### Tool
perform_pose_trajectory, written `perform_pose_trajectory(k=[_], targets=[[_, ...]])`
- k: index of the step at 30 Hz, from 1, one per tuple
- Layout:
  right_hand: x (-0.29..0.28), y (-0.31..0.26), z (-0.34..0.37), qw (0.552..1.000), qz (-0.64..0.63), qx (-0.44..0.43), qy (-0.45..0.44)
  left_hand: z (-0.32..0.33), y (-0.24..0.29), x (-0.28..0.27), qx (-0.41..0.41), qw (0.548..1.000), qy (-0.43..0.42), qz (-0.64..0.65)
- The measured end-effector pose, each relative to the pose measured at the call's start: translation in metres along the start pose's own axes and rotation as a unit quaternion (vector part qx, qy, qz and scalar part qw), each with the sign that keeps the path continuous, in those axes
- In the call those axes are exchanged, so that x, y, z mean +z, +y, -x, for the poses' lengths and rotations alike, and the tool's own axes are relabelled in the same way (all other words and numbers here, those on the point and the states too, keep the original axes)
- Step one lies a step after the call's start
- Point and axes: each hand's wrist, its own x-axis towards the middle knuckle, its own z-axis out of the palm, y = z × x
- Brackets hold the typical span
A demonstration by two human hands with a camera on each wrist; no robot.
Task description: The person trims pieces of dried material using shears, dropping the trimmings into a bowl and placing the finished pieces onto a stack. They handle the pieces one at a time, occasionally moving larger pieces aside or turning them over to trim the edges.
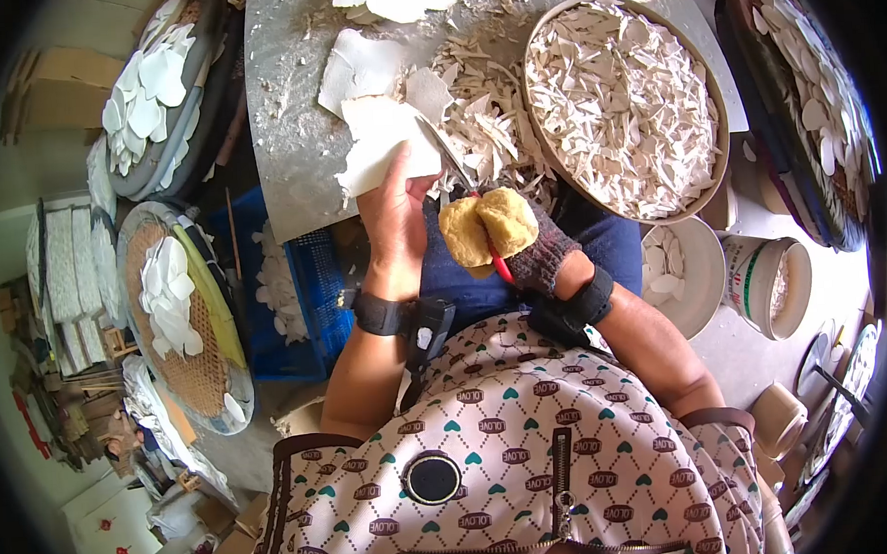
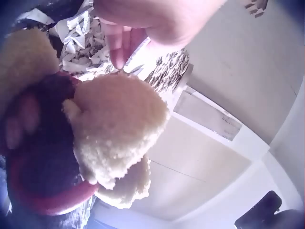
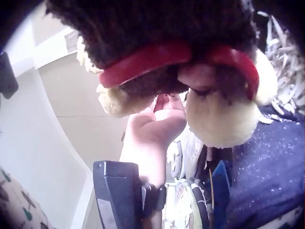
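Scissors (image 1: 452,158) sit in the gloved right hand (image 1: 546,248), which is clamped round red handles padded with yellow foam. Left hand (image 1: 396,208) pinches a white sheet (image 1: 383,146), just left of the blades. Clock centred on hands, head view: blades point to 11, long axis 11–5, tips at the sheet's 3 o'clock edge. Round tray (image 1: 720,116) at 2, full of white strips. White bucket (image 1: 703,280) between 3 and 4, white pieces inside. Blue crate (image 1: 317,292) at 8, also white pieces.
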Motion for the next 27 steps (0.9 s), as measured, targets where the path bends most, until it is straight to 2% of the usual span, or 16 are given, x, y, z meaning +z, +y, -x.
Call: perform_pose_trajectory(k=[4, 5, 6, 9, 12, 14, 17, 19, 20, 22, 26, 27], targets=[[0.002, 0.005, -0.006, 0.999, -0.016, -0.045, 0.016, -0.002, 0.01, 0.001, -0.009, 0.997, -0.03, -0.071], [-0.003, 0.003, -0.006, 0.986, 0.122, -0.111, 0.02, 0.002, 0.014, 0.004, -0.014, 0.996, -0.049, -0.075], [-0.009, -0.004, -0.008, 0.95, 0.256, -0.175, 0.043, 0.004, 0.016, 0.005, -0.019, 0.994, -0.068, -0.08], [-0.013, -0.014, -0.01, 0.967, 0.221, -0.127, 0.005, 0.003, 0.016, 0.001, -0.028, 0.995, -0.057, -0.076], [-0.002, 0.007, -0.005, 0.995, 0.047, -0.083, 0.033, 0.0, 0.016, -0.003, -0.035, 0.993, -0.059, -0.097], [0.002, 0.012, -0.004, 0.997, -0.012, -0.06, 0.042, -0.002, 0.021, -0.007, -0.045, 0.989, -0.081, -0.12], [-0.002, 0.007, -0.012, 0.992, 0.075, -0.089, 0.045, -0.004, 0.025, -0.011, -0.067, 0.98, -0.116, -0.144], [-0.016, -0.015, -0.015, 0.961, 0.232, -0.144, 0.027, 0.0, 0.024, -0.012, -0.083, 0.981, -0.111, -0.139], [-0.016, -0.016, -0.016, 0.954, 0.264, -0.141, 0.016, 0.002, 0.024, -0.012, -0.091, 0.98, -0.109, -0.136], [-0.008, -0.006, -0.015, 0.988, 0.121, -0.09, 0.023, 0.004, 0.022, -0.011, -0.09, 0.984, -0.102, -0.116], [-0.001, 0.007, -0.01, 0.995, 0.067, -0.067, 0.015, 0.01, 0.013, -0.007, -0.036, 0.996, -0.053, -0.061], [-0.003, 0.001, -0.011, 0.986, 0.129, -0.104, 0.018, 0.01, 0.012, -0.008, -0.041, 0.995, -0.06, -0.063]])
